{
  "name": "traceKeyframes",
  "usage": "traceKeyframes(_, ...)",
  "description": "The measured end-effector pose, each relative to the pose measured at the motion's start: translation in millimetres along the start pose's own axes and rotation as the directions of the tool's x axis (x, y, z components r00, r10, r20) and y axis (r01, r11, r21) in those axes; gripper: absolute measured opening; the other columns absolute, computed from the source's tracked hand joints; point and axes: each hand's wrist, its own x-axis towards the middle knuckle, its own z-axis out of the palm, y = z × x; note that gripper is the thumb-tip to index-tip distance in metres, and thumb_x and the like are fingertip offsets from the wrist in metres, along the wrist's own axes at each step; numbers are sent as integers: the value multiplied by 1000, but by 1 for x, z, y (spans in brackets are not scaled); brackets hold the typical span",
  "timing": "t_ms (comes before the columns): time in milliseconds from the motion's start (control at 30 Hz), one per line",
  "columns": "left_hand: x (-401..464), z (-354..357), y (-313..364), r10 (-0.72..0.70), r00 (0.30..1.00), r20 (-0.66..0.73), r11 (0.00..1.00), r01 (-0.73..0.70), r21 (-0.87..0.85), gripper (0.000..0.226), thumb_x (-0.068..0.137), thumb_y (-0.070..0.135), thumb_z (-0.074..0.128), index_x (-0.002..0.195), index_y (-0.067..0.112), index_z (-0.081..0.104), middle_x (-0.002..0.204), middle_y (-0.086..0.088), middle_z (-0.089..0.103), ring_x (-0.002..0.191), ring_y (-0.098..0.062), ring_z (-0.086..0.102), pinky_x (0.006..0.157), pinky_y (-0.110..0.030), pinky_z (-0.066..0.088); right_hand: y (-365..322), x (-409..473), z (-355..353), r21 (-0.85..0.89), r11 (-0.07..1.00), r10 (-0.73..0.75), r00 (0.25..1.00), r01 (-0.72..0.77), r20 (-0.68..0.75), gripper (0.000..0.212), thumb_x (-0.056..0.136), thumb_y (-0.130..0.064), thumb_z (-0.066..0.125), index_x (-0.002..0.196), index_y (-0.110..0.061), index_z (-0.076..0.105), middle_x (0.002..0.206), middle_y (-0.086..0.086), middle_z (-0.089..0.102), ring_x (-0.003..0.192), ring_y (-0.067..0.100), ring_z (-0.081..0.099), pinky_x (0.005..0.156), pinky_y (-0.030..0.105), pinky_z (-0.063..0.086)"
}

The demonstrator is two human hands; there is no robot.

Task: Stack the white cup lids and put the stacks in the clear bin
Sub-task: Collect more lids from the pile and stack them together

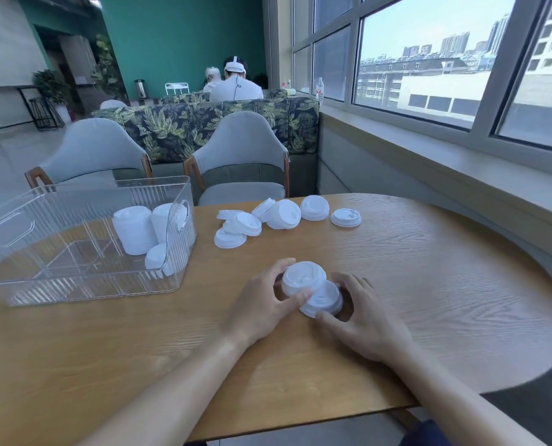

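Holding two short stacks of white cup lids (311, 291) close together low over the surface (429, 284), probably to join them into one before the clear bin (84, 239), with loose lids (284, 215) waiting beyond. Left hand (265, 304) curled around the farther stack, right hand (361, 320) pinching the nearer one.

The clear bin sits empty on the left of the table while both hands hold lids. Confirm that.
Not empty: the head view shows the clear bin already holding stacks of white lids. The rest stands: it sits left on the table, and the left hand and right hand hold lids.
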Motion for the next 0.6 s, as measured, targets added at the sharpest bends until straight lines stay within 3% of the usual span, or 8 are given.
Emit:
traceKeyframes(100,-3,9,8,17,999,28,1000,-17,-5,65,81,54,81,138,33,57,122,27,64,117,10,58,100,-16,46,3,1,1,96,995,30,999,-28,-21,69,77,-58,44,139,-28,48,127,-17,52,121,2,47,105,31,42)
traceKeyframes(267,-5,19,17,49,998,49,997,-52,60,60,80,52,80,133,39,56,122,22,61,111,4,58,98,-24,49,9,2,4,168,985,70,987,-45,-145,31,101,-32,41,125,-24,57,119,-12,59,116,10,54,102,35,44)
traceKeyframes(433,-4,19,15,52,996,65,994,-58,94,65,78,60,78,135,39,54,125,24,57,116,3,55,100,-29,49,7,4,5,147,989,39,988,-16,-152,23,104,-29,45,120,-25,61,112,-16,60,111,7,54,98,30,42)
traceKeyframes(600,-5,20,14,53,996,67,987,-62,149,70,76,62,77,137,36,53,123,25,55,119,2,51,102,-32,47,11,5,8,115,993,-1,988,19,-154,20,103,-31,47,117,-30,61,108,-19,59,107,7,55,96,33,45)
